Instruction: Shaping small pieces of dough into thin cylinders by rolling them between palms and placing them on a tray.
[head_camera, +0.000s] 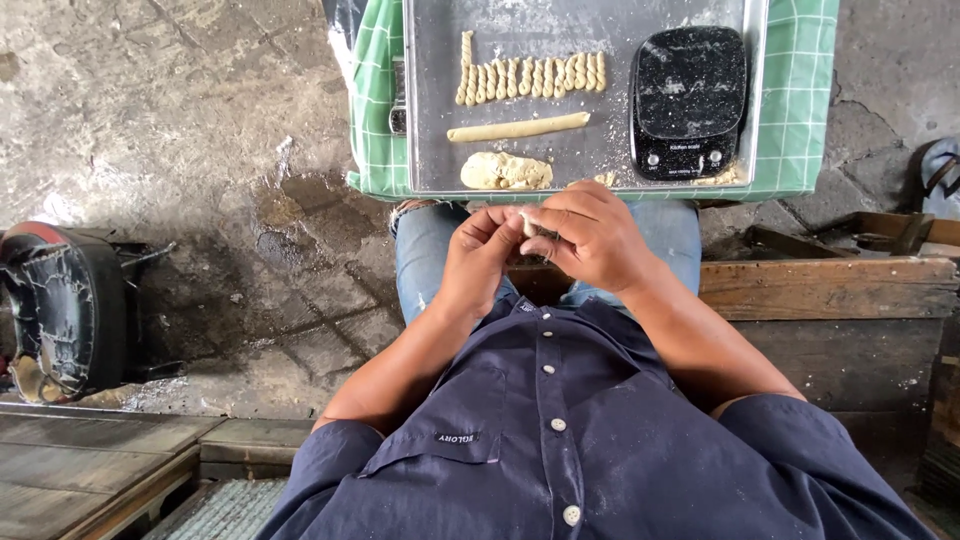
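Dough piece (527, 222), small and pale, sits pinched between both hands above the person's lap, just in front of the metal tray (430, 120). Left hand (480, 255) and right hand (590, 235) each close their grip around it, fingertips meeting. Twisting it well probably calls for light, even pressure, matching the row of twisted sticks (530, 78) lying beside the rolled rope (518, 127), dough lump (505, 171) and black scale (690, 100).
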